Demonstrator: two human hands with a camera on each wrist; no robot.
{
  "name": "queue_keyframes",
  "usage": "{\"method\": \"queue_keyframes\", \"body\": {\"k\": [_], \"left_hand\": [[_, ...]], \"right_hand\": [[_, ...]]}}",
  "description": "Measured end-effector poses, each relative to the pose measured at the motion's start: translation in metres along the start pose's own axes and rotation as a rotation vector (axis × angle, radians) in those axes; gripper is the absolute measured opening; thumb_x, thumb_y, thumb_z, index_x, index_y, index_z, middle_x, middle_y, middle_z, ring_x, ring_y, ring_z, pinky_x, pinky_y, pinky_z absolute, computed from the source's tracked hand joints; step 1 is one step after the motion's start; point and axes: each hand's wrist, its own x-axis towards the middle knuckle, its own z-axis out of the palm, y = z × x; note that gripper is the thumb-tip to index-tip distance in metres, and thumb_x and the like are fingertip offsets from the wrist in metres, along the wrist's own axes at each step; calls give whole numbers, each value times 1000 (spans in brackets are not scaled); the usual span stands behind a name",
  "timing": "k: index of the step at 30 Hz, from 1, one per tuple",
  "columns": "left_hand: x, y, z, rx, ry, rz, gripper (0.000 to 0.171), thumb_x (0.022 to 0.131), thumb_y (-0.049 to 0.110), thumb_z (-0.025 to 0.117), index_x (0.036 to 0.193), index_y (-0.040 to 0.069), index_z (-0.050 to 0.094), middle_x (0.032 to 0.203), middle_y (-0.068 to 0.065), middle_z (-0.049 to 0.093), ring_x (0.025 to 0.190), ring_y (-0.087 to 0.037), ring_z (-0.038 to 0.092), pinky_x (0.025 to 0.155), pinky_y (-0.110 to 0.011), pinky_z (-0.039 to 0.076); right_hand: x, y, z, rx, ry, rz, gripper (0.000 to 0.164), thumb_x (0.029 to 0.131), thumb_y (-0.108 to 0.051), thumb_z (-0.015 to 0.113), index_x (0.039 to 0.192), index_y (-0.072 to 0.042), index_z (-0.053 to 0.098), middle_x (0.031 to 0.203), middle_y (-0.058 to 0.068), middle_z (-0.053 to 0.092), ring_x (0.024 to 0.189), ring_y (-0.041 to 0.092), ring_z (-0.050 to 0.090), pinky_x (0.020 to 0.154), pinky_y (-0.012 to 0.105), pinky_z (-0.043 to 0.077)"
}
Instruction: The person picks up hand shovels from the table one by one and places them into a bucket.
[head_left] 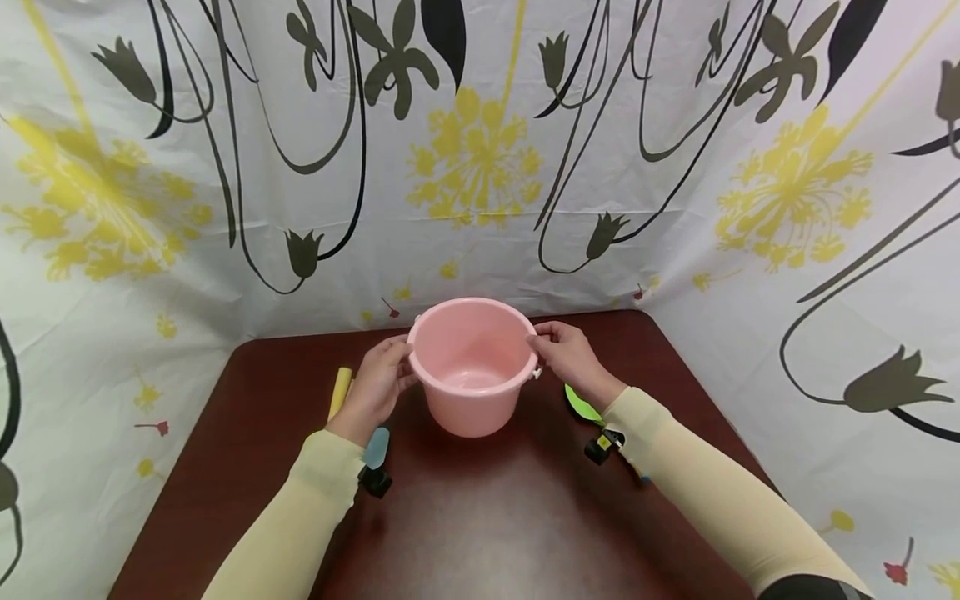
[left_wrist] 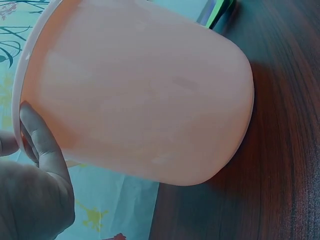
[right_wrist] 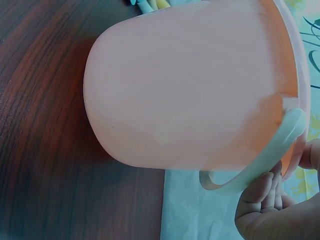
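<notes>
A pink plastic bucket (head_left: 474,408) is upright over the far middle of the table, its inside visible from above. My left hand (head_left: 377,382) pinches its rim at the left, and my right hand (head_left: 572,357) pinches the rim at the right. In the left wrist view, the fingers of the left hand (left_wrist: 37,185) lie under the lip against the outer wall. A pale curved bail handle (right_wrist: 255,162) hangs beside the right hand (right_wrist: 275,205) in the right wrist view. Whether the bucket's base touches the table cannot be told.
On the dark red table (head_left: 480,525), a yellow rod-like piece (head_left: 341,392) and a light blue piece (head_left: 377,447) lie by my left wrist. A bright green, spoon-shaped piece (head_left: 582,406) lies partly under my right forearm. A flower-patterned curtain (head_left: 480,250) stands behind and at both sides.
</notes>
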Motion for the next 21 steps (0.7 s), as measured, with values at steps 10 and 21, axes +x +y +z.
{"method": "queue_keyframes", "body": {"k": [10, 21], "left_hand": [[1, -2, 3, -43, 21, 26, 37, 101, 18, 56, 135, 3, 58, 120, -22, 55, 77, -14, 59, 70, -25, 55], [1, -3, 6, -31, 69, 23, 35, 100, 19, 57, 132, 5, 58, 129, -22, 55, 81, -17, 58, 68, -25, 55]], "right_hand": [[1, 1, 1, 18, 6, 10, 38, 101, -31, 63, 129, -5, 61, 117, 28, 64, 84, 21, 65, 69, 30, 56], [-1, 1, -7, -21, 30, -12, 38, 99, -41, 63, 123, -11, 65, 108, 18, 67, 91, 32, 64, 71, 33, 56]]}}
